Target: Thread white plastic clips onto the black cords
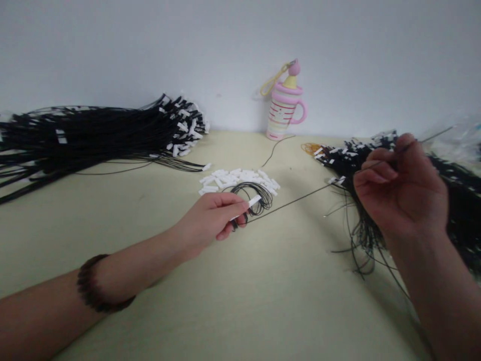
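Observation:
Near the middle of the table, my left hand [220,213] is closed on a white plastic strip [254,200] and a small looped bundle of thin black cord [266,199]. From that hand one strand of black cord [289,203] runs taut up to the right. My right hand [402,185], raised at the right and slightly blurred, pinches this strand between thumb and fingers, and its free end sticks out beyond them. A pile of small white strips [225,178] lies on the table just behind my left hand.
On the left lies a thick bundle of black cords [112,125] with white ends. Another black cord bundle [462,210] sits at the right, partly behind my right arm. A pink-and-white cup [280,115] stands by the wall, near a loose cord piece [273,149].

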